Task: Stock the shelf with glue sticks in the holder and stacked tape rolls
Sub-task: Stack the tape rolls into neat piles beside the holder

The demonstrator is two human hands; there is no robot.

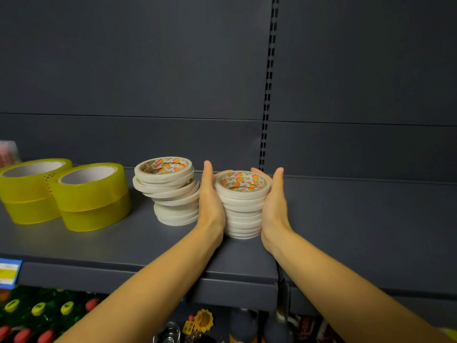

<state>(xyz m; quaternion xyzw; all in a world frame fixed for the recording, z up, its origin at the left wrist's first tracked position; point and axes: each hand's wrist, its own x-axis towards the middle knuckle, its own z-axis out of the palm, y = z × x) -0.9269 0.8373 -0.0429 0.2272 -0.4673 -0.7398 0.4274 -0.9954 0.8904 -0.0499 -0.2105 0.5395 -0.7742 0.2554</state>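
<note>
Two bare forearms reach in over the shelf (103, 246) edge. The left hand (210, 201) and right hand (275, 206) cup a stack of white tape rolls (242, 209) between the palms, fingers curving round its far side. The stack stands on the shelf. Just left, touching the left hand, a second white stack (170, 194) leans unevenly; wide yellow tape rolls (91, 196) sit further left.
</note>
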